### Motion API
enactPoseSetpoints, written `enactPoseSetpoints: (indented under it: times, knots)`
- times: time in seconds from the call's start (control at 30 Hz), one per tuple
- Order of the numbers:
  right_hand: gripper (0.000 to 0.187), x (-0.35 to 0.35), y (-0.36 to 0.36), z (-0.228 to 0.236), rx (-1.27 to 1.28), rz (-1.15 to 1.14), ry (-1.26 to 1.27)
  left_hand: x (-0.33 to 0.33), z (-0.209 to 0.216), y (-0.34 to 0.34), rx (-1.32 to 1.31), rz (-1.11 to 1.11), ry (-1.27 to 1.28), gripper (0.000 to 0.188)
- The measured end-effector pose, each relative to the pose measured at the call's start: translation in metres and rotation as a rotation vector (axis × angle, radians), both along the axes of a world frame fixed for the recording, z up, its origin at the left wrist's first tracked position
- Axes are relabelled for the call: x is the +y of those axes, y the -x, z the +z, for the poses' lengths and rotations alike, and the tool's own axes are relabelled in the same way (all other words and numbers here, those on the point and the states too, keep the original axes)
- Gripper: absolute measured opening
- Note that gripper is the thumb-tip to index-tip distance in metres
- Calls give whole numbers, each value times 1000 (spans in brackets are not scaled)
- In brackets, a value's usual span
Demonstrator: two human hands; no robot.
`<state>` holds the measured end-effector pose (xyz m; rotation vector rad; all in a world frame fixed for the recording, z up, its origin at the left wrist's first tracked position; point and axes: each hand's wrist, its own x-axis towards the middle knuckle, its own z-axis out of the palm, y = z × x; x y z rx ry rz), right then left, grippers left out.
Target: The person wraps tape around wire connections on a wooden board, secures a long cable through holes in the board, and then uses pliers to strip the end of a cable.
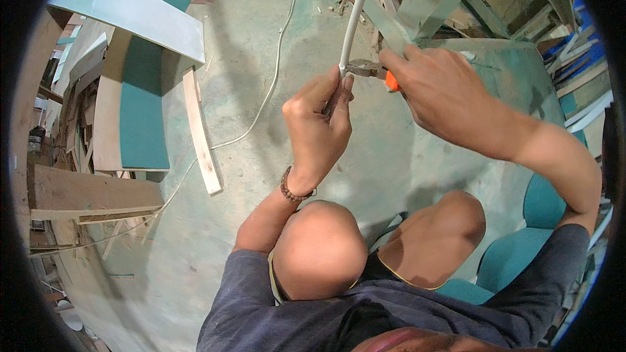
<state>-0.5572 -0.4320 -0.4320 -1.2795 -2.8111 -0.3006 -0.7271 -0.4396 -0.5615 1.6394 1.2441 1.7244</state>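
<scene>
A thick white cable or thin tube (356, 16) comes down from the top edge, and my left hand (318, 114) pinches its lower end between thumb and fingers. My right hand (447, 94) is wrapped round a pair of pliers (365, 68) with orange on the handles. The metal jaws point left and touch the white cable just above my left fingertips. Whether the jaws are closed on it is too small to tell. A beaded bracelet (287, 186) sits on my left wrist.
A thin pale cord (277, 58) winds across the floor near a narrow wood strip (202, 133). Teal and white boards (130, 10) stand at left. Wooden framing (437, 0) rises at upper right, with scrap strips (580, 81) beyond. Teal panels (515, 254) lie by my right arm.
</scene>
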Motion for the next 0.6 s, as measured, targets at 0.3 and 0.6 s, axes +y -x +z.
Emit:
enactPoseSetpoints:
  times: [0.3, 0.6]
  knots:
    - [21, 36, -19, 11, -33, 105, 463, -5, 1, 22, 118, -119, -86, 15]
    - [29, 0, -118, -300, 121, -107, 758, -15, 27, 41, -54, -406, 157, 23]
